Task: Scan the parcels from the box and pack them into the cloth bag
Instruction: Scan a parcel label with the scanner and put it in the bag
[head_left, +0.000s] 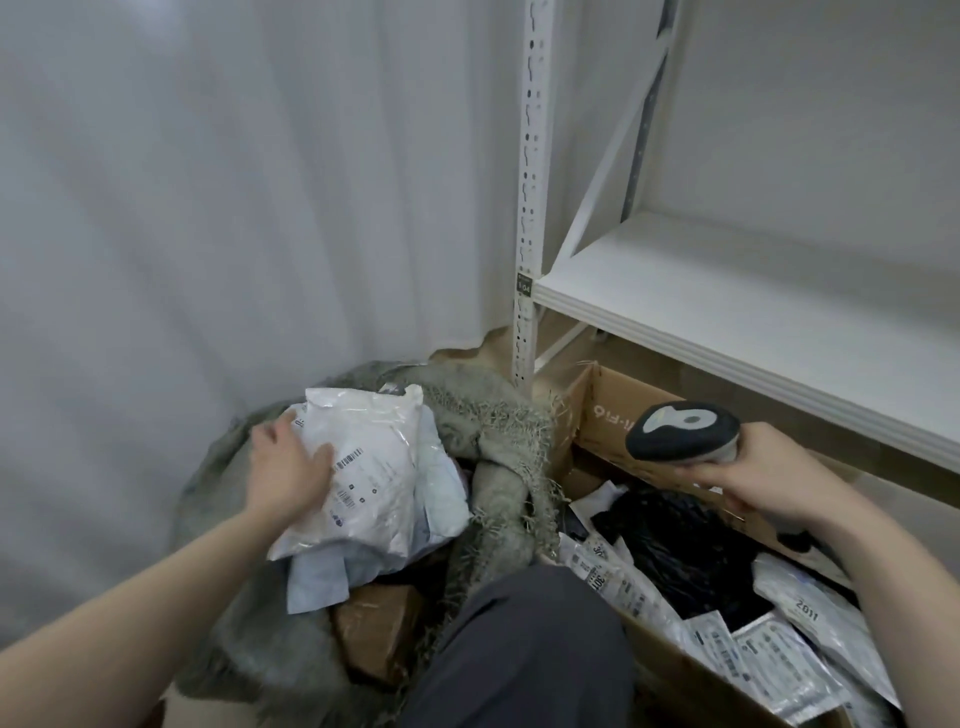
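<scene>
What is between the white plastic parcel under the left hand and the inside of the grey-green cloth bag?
Nothing visible blocks it. The left hand rests on the white plastic parcel, which already lies over the open mouth of the grey-green cloth bag, on top of a pale blue parcel and a brown cardboard parcel.

The cloth bag (493, 415) mouth is filled by a white parcel (374, 467), while the box (597, 410) lies open under the shelf (727, 312) on the right.
</scene>
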